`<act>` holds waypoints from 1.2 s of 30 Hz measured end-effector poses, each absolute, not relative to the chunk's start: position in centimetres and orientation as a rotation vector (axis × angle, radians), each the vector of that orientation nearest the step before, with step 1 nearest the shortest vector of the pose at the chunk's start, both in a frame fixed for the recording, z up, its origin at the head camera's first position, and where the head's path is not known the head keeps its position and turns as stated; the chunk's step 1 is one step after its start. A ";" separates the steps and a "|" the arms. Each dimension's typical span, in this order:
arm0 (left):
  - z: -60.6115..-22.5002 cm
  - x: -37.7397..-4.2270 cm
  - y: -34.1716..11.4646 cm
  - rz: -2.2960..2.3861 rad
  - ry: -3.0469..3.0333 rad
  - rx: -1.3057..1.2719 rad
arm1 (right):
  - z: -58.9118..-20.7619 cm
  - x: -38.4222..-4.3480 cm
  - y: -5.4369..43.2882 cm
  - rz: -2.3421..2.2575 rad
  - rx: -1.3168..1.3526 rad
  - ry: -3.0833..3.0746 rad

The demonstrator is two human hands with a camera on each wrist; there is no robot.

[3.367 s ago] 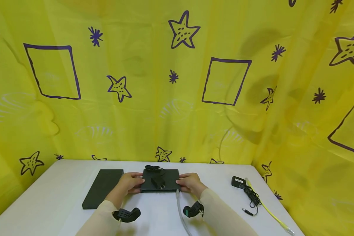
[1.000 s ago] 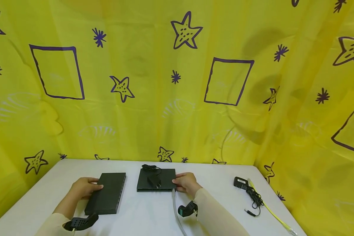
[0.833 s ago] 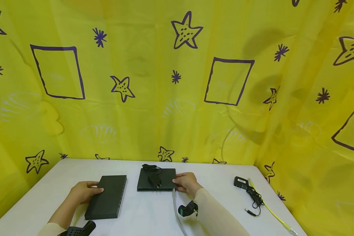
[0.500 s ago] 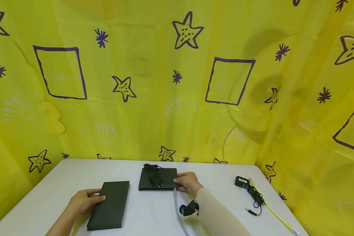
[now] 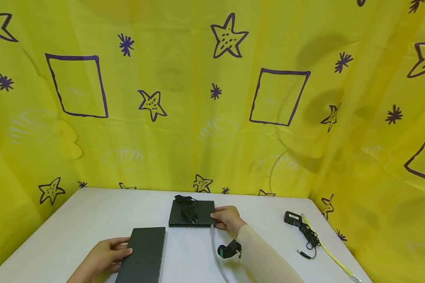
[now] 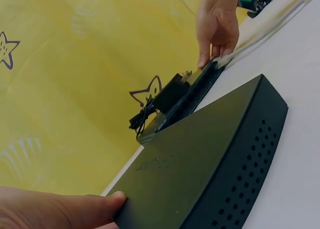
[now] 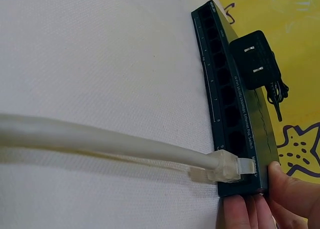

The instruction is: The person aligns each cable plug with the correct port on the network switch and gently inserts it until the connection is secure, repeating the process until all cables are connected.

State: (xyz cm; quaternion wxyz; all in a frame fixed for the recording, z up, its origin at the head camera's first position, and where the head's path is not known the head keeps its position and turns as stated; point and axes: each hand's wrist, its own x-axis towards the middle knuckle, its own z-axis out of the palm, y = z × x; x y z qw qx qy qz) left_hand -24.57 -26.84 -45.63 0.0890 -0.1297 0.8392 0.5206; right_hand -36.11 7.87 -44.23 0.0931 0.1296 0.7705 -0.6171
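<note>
black boxes [image 5: 144,255], two, left hand [image 5: 108,255] gripping one, right hand [image 5: 228,218] another, two adapters [image 5: 292,218]

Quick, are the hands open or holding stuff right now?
Left hand: holding the nearer black box by its side.
Right hand: holding the black switch with the adapter on top.

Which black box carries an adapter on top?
The farther box, gripped by the right hand; the nearer box, gripped by the left hand, carries none.
</note>
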 end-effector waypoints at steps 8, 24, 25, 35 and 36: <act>-45.7 -23.7 -26.6 1.593 2.359 -0.265 | -44.6 -36.5 7.8 -1.819 0.407 2.278; -45.8 -23.2 -23.9 1.534 2.344 -0.288 | -44.1 -37.0 6.4 -1.830 0.359 2.287; -45.8 -23.2 -24.0 1.535 2.342 -0.268 | -44.2 -37.1 6.3 -1.828 0.364 2.289; -45.8 -23.2 -23.5 1.504 2.378 -0.277 | -44.7 -37.9 4.6 -1.838 0.384 2.279; -45.8 -23.2 -23.4 1.500 2.381 -0.293 | -44.6 -37.9 4.4 -1.848 0.382 2.270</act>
